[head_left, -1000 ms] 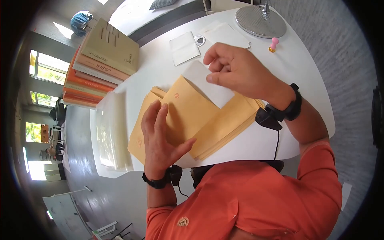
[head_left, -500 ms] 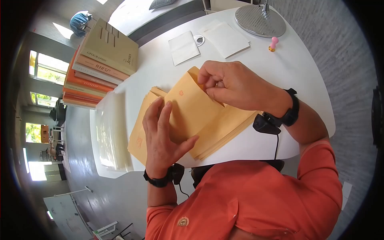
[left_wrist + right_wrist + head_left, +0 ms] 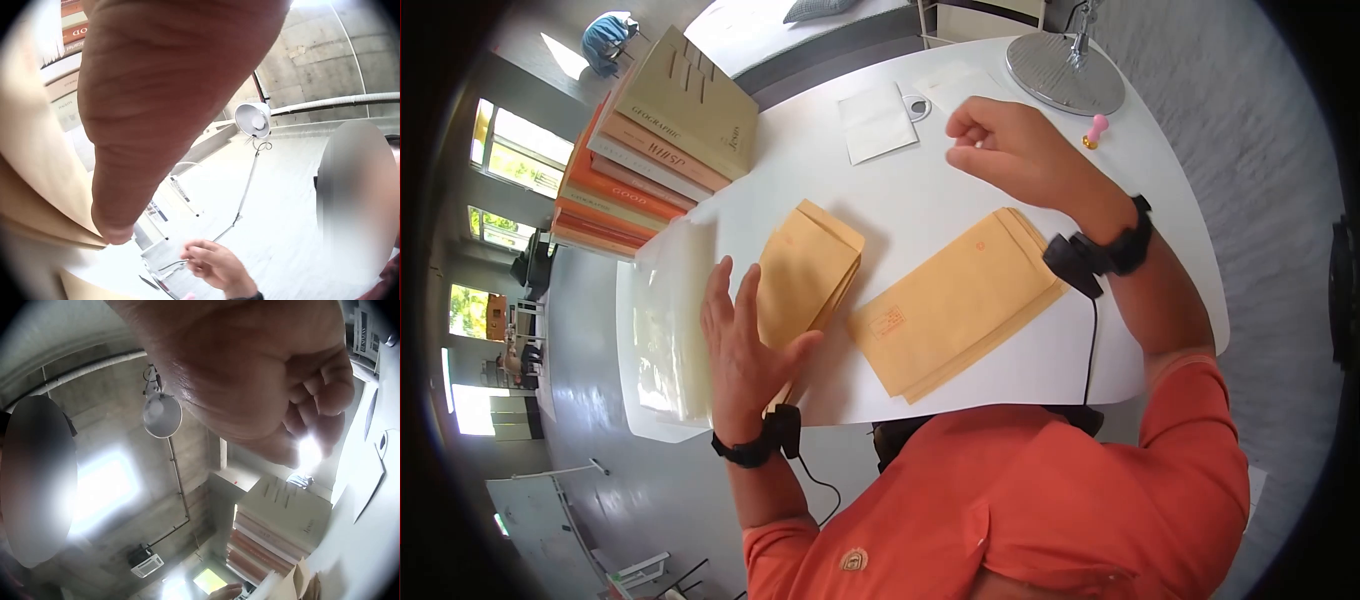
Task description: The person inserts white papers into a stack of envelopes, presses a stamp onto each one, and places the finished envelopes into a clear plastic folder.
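Note:
My left hand (image 3: 745, 355) lies at the left group of tan paper envelopes (image 3: 805, 275), its fingers spread and fairly straight. In the left wrist view the thumb (image 3: 134, 125) reaches down to the edges of these envelopes. A second stack of envelopes (image 3: 960, 305), with red printing, lies flat to the right. My right hand (image 3: 1025, 155) is raised over the table with loosely curled fingers and nothing between them. Light shows through the gap between thumb and fingers in the right wrist view. Beyond it lie folded white papers (image 3: 945, 90), partly covered by the hand.
A white square packet (image 3: 878, 125) lies beside a white ring (image 3: 917, 108). Stacked books (image 3: 655, 140) stand at the far left, behind clear plastic sleeves (image 3: 670, 330). A round lamp base (image 3: 1065, 75) and a pink-handled stamp (image 3: 1095, 130) are at the right.
The white paper has gone into the top envelope. My left hand has moved left, with the envelopes now apart from the right stack. My right hand has left the envelope and moved up and right.

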The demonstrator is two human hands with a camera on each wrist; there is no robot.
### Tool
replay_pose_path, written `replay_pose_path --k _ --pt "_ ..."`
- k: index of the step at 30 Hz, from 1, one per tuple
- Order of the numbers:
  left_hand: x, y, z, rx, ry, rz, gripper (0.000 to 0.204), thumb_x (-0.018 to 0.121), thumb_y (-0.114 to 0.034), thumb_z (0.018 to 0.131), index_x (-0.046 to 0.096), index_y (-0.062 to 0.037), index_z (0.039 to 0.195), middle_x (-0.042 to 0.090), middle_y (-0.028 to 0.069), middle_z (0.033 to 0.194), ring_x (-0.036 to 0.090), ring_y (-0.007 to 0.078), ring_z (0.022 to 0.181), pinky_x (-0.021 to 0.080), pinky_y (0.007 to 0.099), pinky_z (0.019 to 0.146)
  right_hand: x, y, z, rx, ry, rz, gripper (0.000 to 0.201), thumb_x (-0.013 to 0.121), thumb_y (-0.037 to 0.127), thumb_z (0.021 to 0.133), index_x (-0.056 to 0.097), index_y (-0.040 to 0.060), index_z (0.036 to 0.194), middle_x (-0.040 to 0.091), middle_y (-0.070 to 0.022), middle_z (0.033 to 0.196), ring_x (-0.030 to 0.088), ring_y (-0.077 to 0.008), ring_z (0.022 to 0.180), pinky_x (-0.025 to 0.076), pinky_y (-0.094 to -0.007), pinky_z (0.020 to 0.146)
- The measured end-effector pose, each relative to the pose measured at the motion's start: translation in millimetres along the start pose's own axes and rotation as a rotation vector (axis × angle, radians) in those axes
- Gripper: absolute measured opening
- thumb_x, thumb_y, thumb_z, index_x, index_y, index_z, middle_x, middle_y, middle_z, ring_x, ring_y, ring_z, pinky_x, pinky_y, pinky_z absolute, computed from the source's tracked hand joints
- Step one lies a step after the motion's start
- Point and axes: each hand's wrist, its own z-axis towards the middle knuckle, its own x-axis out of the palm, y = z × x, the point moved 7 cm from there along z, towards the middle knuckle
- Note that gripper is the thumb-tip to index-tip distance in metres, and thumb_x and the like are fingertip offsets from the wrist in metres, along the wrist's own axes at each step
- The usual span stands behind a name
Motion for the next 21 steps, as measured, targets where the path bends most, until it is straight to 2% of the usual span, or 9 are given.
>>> replay_pose_path --k 2,5,7,10,11,14,15,18,21 --pt "-1 -17 -7 0.065 -0.021 -0.104 0.088 0.091 -0.029 0.068 0.049 -0.0075 0.143 0.039 0.0214 0.152 0.042 0.0429 0.138 0.041 0.0512 0.110 16 -7 32 -0.017 0.063 -0.158 0.031 0.070 0.027 0.088 0.065 -0.0009 0.102 0.067 -0.0114 0.087 0.064 -0.0193 0.079 0.052 -0.0307 0.074" --pt "25 -86 -15 0.271 0.104 -0.380 0.079 0.089 -0.036 0.072 0.055 -0.0044 0.136 0.042 0.0244 0.148 0.044 0.0439 0.134 0.041 0.0502 0.109 45 -19 86 0.112 0.138 -0.357 0.042 0.071 0.036 0.086 0.067 -0.0015 0.105 0.071 -0.0169 0.093 0.068 -0.0267 0.088 0.054 -0.0361 0.078" --pt "49 -115 -13 0.310 0.197 -0.381 0.084 0.086 -0.046 0.073 0.053 -0.0004 0.136 0.040 0.0297 0.148 0.040 0.0481 0.135 0.035 0.0543 0.111 66 -34 110 0.302 0.230 -0.570 0.044 0.067 0.039 0.087 0.073 0.0002 0.106 0.071 -0.0207 0.112 0.068 -0.0345 0.107 0.054 -0.0413 0.092" --pt "73 -125 -7 0.281 0.162 -0.297 0.089 0.084 -0.051 0.073 0.051 0.0024 0.136 0.038 0.0324 0.147 0.038 0.0491 0.136 0.030 0.0558 0.113 86 -46 119 0.428 0.195 -0.668 0.045 0.068 0.040 0.085 0.074 0.0034 0.110 0.071 -0.0185 0.119 0.067 -0.0325 0.113 0.053 -0.0397 0.097" --pt "81 -125 -6 0.275 0.163 -0.299 0.089 0.083 -0.053 0.072 0.051 0.0033 0.134 0.039 0.0337 0.145 0.036 0.0493 0.137 0.028 0.0560 0.113 93 -47 121 0.432 0.260 -0.760 0.046 0.070 0.038 0.084 0.073 0.0041 0.116 0.070 -0.0162 0.122 0.067 -0.0309 0.116 0.052 -0.0391 0.100" --pt "92 -132 -6 0.292 0.233 -0.322 0.088 0.085 -0.050 0.070 0.052 0.0028 0.132 0.039 0.0322 0.145 0.036 0.0484 0.137 0.029 0.0549 0.112 103 -59 130 0.548 0.242 -0.757 0.048 0.074 0.037 0.082 0.072 0.0043 0.118 0.070 -0.0148 0.124 0.066 -0.0303 0.117 0.053 -0.0379 0.098" --pt "91 -131 -7 0.295 0.187 -0.336 0.085 0.086 -0.049 0.068 0.054 0.0020 0.128 0.041 0.0300 0.143 0.037 0.0464 0.136 0.031 0.0530 0.110 103 -53 128 0.554 0.244 -0.759 0.048 0.074 0.037 0.082 0.072 0.0043 0.118 0.070 -0.0148 0.124 0.066 -0.0303 0.117 0.053 -0.0379 0.098" --pt "89 -128 -4 0.282 0.236 -0.382 0.081 0.087 -0.046 0.066 0.056 0.0028 0.122 0.044 0.0279 0.140 0.039 0.0436 0.134 0.033 0.0509 0.108 96 -45 121 0.609 0.234 -0.704 0.052 0.077 0.033 0.081 0.069 -0.0008 0.120 0.069 -0.0178 0.125 0.066 -0.0316 0.118 0.053 -0.0371 0.098" --pt "86 -130 -3 0.266 0.250 -0.386 0.076 0.087 -0.042 0.064 0.057 0.0035 0.115 0.046 0.0262 0.137 0.041 0.0414 0.132 0.034 0.0491 0.106 91 -71 122 0.703 0.086 -0.595 0.069 0.085 0.033 0.071 0.061 -0.0059 0.123 0.071 -0.0221 0.115 0.069 -0.0322 0.109 0.055 -0.0376 0.092"
